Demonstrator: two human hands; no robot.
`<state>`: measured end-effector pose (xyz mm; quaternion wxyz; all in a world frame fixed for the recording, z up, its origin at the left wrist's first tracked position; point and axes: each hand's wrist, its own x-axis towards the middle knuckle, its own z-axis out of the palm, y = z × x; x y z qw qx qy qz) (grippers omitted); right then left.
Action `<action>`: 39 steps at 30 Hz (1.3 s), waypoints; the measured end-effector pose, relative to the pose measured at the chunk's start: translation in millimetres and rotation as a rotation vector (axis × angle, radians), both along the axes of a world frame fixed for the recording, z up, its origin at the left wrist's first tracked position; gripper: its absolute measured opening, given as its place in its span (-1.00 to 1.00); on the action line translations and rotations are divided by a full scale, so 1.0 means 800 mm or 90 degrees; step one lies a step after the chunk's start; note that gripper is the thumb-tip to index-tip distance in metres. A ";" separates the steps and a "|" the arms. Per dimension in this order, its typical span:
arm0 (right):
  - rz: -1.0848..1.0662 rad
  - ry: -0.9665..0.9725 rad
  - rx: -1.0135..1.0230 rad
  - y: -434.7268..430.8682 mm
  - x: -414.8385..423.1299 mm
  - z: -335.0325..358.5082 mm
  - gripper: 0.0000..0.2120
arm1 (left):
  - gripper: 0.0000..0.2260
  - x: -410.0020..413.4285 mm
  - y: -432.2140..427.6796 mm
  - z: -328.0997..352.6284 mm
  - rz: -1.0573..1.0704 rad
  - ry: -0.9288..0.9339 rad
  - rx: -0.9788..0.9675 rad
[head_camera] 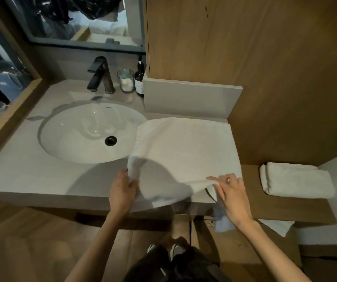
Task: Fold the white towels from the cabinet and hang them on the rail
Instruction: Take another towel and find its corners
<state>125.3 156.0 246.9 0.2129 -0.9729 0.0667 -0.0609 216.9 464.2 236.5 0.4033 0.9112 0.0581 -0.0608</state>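
While the towel [184, 147] lies spread on the counter [31, 176], you hold its near edge lifted in both hands. It is white terry, soft and faintly napped. The broad rectangle runs flat away from your fingertips to the grey upstand [192, 98], and its left edge overlaps the rim of the sink [78, 135]. The near edge sags in a slack curve between your two grips and dips to about the counter's front lip.

Your left hand [122, 192] reaches in with the back of the hand up and the wrist straight. The fingers are curled and the thumb is clamped over the bunched near-left corner, so the cloth rises in a rumpled peak past the knuckles. Your right hand [232, 198] comes in angled from the right, its back towards you. Thumb and forefinger pinch the near-right edge, the forefinger stretched along the hem and the other fingers loosely bent below it.

The counter is smooth, matt, pale stone. Left of your left fingers and beyond them, the sink is a glossy white oval bowl with a round black drain [110, 140]. Farther beyond stand an angular black tap [100, 76], a clear glass jar [125, 80] and a dark bottle [139, 78]. Right of your right fingers, well apart, a second towel [295, 180], folded into a thick oblong, rests on a brown wood shelf [285, 208]. Wood-grain panelling [265, 58] rises beyond the upstand.
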 end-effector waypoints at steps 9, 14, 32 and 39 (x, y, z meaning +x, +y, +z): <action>0.004 -0.045 0.268 0.082 0.136 0.065 -0.64 | -0.79 0.067 0.010 0.099 0.076 -0.230 -0.007; 0.085 0.034 0.379 0.137 0.179 0.068 -0.63 | -0.87 0.078 -0.004 0.139 0.072 -0.305 -0.082; -0.025 0.265 -0.021 -0.014 0.006 0.012 -0.55 | -0.73 0.025 -0.124 0.015 -0.405 -0.108 0.085; 0.022 0.244 0.070 -0.014 -0.003 0.006 -0.93 | -0.77 0.024 -0.119 -0.006 -0.462 -0.172 0.143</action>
